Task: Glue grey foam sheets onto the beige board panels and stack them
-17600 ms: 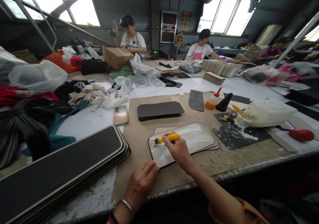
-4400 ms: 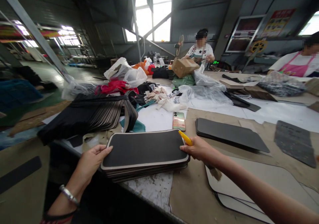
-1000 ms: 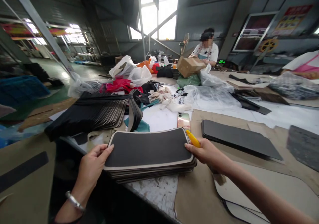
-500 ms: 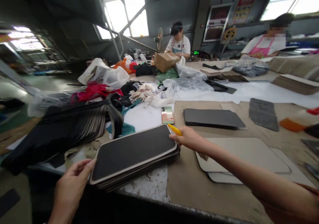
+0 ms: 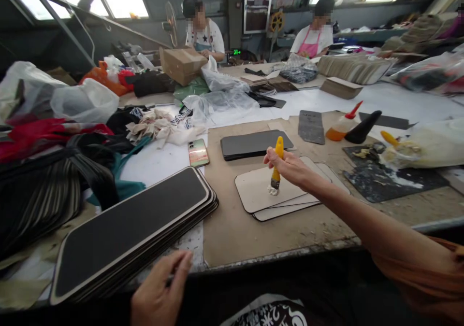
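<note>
My right hand point(image 5: 286, 164) grips a yellow-handled brush point(image 5: 278, 154) upright. White paste coats its bristles, which touch the top pale panel point(image 5: 250, 191) of a few overlapping rounded panels. Near the table's front edge, my left hand point(image 5: 163, 285) is loosely curled with its fingers a little apart, holding nothing. Just behind it lies a thick stack of dark panels with pale rims point(image 5: 134, 224). Beyond the brush sits a smaller stack of dark grey panels point(image 5: 250, 144).
A phone point(image 5: 198, 152) lies behind the rimmed stack. To the right are a glue bottle with red tip point(image 5: 342, 125), a black horn-shaped object point(image 5: 364, 127) and a paste-smeared dark board point(image 5: 380, 186). Cloth and plastic bags point(image 5: 85, 99) crowd the left. Two people sit across the table.
My right hand has carried the brush from the rimmed stack's corner to the pale panel on the right. My left hand has let go of the stack. The view has turned right.
</note>
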The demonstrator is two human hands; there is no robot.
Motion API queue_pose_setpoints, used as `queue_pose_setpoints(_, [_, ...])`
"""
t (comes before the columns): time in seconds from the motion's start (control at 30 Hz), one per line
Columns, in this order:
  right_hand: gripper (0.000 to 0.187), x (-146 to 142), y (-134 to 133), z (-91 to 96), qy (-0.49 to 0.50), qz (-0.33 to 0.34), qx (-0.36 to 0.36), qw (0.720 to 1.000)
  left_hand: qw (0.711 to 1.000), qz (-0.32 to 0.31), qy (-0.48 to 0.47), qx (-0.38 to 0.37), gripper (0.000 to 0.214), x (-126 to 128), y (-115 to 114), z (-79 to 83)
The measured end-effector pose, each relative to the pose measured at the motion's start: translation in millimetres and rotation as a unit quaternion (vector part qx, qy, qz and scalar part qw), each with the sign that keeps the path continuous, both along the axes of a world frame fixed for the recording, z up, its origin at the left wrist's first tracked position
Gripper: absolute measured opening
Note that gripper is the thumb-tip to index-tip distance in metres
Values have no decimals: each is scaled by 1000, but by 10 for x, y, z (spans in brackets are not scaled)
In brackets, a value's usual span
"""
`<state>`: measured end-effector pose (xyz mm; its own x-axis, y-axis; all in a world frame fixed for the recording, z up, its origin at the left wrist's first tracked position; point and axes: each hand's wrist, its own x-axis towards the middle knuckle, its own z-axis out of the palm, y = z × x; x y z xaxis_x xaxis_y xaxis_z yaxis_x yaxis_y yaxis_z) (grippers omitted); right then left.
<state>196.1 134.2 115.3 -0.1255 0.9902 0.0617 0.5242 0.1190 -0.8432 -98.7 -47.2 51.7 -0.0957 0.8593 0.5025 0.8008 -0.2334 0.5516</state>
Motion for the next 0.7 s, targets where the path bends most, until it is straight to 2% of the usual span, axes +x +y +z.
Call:
queue_pose_setpoints(0.03, [52, 91, -4, -33, -2, -21, -1, 1000, 998, -67, 15, 11, 12, 225, 80, -14])
queue_pose_setpoints(0.1, [54, 226, -18, -99, 24, -48, -14, 998, 992, -125, 10, 20, 12, 625, 255, -81])
queue_pose_setpoints(0.17, [56, 285, -34, -160, 75, -63, -34, 995, 992, -124, 1, 12, 17, 932, 434, -193])
queue_pose_setpoints(0.27, [53, 219, -54, -259, 149, -63, -50, 986, 994, -112, -12, -16, 32, 1224, 673, -398])
queue_pose_setpoints(0.4, [39, -13, -75, -430, 205, -35, -56, 977, 993, -117, 11, -28, 28, 1391, 841, -632])
queue_pose_setpoints(0.5, [27, -43, -71, -544, 176, -23, -68, 982, 992, -118, 42, 11, 23, 1404, 871, -726])
queue_pose_setpoints(0.6, [22, 206, -46, -598, 112, -73, -45, 990, 989, -121, 69, 40, 24, 1375, 879, -745])
queue_pose_setpoints(0.7, [25, 662, -42, -594, 46, -161, -16, 986, 984, -135, 103, 54, 25, 1336, 888, -715])
